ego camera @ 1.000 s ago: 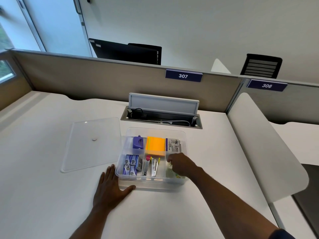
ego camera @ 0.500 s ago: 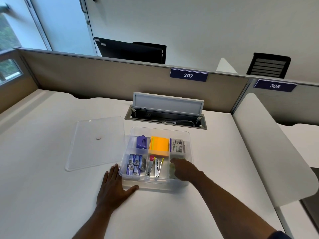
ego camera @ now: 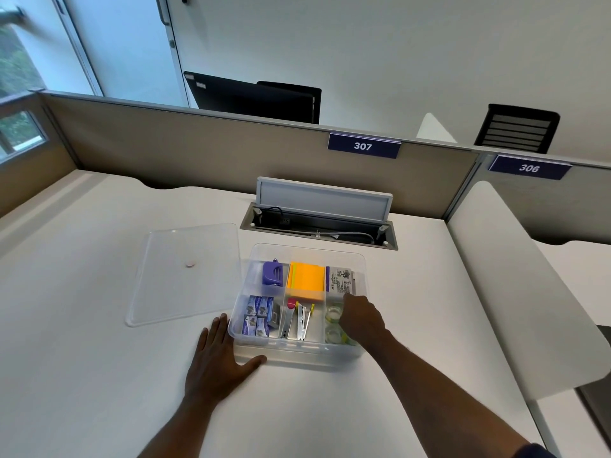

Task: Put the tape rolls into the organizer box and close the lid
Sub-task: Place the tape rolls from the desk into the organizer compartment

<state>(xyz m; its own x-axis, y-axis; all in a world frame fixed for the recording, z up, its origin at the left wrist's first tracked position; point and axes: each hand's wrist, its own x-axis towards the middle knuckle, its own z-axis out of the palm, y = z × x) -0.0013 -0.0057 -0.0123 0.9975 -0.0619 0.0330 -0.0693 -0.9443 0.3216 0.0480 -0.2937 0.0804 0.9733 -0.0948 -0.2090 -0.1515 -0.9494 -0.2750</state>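
The clear organizer box stands open on the white desk. Its near right compartment holds clear tape rolls, one behind another. My right hand is inside that compartment, fingers curled down over the rolls; whether it grips one is hidden. My left hand lies flat on the desk, fingers spread, with the thumb against the box's near left corner. The clear lid lies flat on the desk to the left of the box.
Other compartments hold a purple punch, orange sticky notes, a packet, staple boxes and staplers. Behind the box is an open cable hatch. A white divider panel bounds the desk on the right.
My right hand has shifted slightly back and right within the near right compartment, uncovering the tape rolls. The left hand has stayed flat beside the box. The view has tilted a little.
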